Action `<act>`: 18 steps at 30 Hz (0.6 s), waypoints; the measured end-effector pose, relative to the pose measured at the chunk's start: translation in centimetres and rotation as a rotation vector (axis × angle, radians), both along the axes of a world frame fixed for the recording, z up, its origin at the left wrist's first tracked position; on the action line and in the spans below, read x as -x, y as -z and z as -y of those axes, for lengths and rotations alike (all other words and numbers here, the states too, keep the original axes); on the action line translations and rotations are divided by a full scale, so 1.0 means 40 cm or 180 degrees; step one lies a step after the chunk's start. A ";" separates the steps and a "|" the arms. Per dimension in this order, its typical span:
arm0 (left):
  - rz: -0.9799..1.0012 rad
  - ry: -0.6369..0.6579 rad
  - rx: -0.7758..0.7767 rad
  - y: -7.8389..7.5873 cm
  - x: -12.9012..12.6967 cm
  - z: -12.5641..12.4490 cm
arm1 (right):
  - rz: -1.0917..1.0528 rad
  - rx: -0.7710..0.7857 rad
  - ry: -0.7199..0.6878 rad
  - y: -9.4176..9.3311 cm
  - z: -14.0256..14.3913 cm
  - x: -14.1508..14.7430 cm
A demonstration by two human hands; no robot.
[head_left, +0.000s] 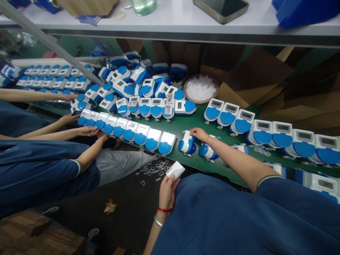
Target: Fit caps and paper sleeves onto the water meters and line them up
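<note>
The right hand [198, 133] lays its fingertips on top of a blue-and-white meter [187, 142] lying tipped on the green table [186, 124], fingers bent over it rather than closed around it. At seven o'clock from that meter, off the table edge, the left hand [167, 191] pinches a small white sheet [175, 170] between thumb and fingers. Another tipped meter [208, 150] lies just at three o'clock of the first. A row of meters [127, 129] runs toward ten o'clock, where other people's hands [87, 131] touch it. A bowl of white caps [201, 88] sits at twelve o'clock.
</note>
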State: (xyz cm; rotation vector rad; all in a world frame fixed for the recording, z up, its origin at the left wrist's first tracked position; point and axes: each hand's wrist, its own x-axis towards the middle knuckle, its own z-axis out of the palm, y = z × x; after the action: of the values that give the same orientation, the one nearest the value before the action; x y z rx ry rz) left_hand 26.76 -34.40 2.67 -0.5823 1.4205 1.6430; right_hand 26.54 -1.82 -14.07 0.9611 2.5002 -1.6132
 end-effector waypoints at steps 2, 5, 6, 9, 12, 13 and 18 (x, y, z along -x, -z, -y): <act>-0.0015 0.0015 -0.0018 -0.001 -0.002 -0.002 | -0.0057 -0.0108 0.0032 0.004 0.005 -0.002; -0.0040 0.0060 -0.0023 -0.004 -0.008 -0.006 | -0.0171 -0.0340 0.0123 0.006 0.021 -0.009; -0.0049 0.0078 -0.0020 -0.006 -0.011 -0.007 | -0.0239 -0.0416 0.0164 0.006 0.029 -0.014; -0.0103 0.0123 -0.0022 -0.012 -0.019 -0.014 | -0.0541 -0.0598 0.0255 0.000 0.059 -0.033; -0.0213 0.0175 -0.0030 -0.019 -0.023 -0.024 | -0.0814 -0.0690 0.0252 -0.011 0.088 -0.059; -0.0261 0.0209 -0.0041 -0.021 -0.022 -0.028 | -0.0870 -0.0721 0.0244 -0.015 0.095 -0.069; -0.0531 0.0591 -0.0102 -0.015 0.024 -0.079 | -0.0880 -0.0926 0.0541 -0.051 0.119 -0.144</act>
State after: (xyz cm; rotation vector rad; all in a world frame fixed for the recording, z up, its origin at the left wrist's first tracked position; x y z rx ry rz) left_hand 25.79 -31.24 3.29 -0.2903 1.5171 1.5914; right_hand 32.29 -6.59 -12.03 1.0694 2.9805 -1.5475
